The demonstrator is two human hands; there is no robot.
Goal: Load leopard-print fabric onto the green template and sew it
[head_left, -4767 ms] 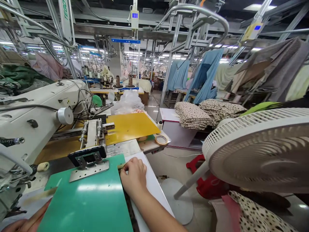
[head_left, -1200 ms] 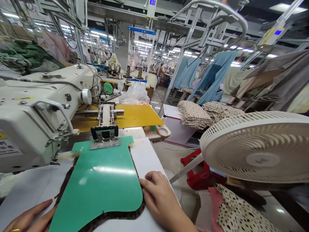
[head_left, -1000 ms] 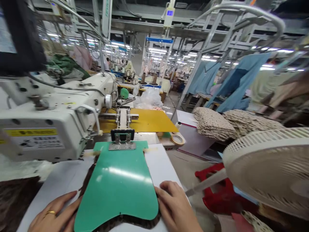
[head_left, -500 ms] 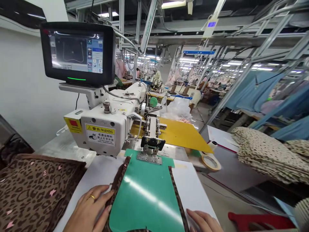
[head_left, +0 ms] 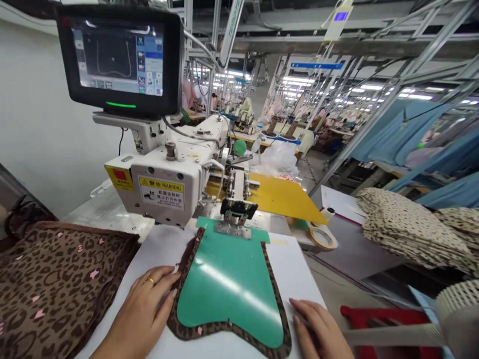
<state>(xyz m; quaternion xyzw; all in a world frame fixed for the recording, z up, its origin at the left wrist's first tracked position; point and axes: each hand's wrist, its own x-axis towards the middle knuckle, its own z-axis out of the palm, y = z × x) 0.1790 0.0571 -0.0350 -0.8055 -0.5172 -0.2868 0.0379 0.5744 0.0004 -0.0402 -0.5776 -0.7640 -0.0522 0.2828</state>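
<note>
A green plastic template point(head_left: 228, 284) lies over a brown leopard-print fabric piece point(head_left: 213, 326), whose edge shows as a border around its sides and bottom. My left hand point(head_left: 144, 304) rests at the left border, fingers stretched out and touching the fabric edge. On the white board point(head_left: 299, 269), my right hand point(head_left: 318, 326) lies just right of the fabric, fingers extended and holding nothing. A metal clamp point(head_left: 234, 230) sits on the template's top end. Beside it stands the white sewing machine head point(head_left: 160, 189) with a warning label.
A stack of leopard-print pieces point(head_left: 56, 284) lies at left. The control screen point(head_left: 119, 60) stands above the machine. At right are a tape roll point(head_left: 322, 237), dotted cream fabric point(head_left: 411, 227), a red stool point(head_left: 377, 319) and a yellow sheet point(head_left: 286, 199).
The view has tilted downward, so more of the template's lower end and fabric border shows. Both hands stay beside the fabric, the left still at its edge.
</note>
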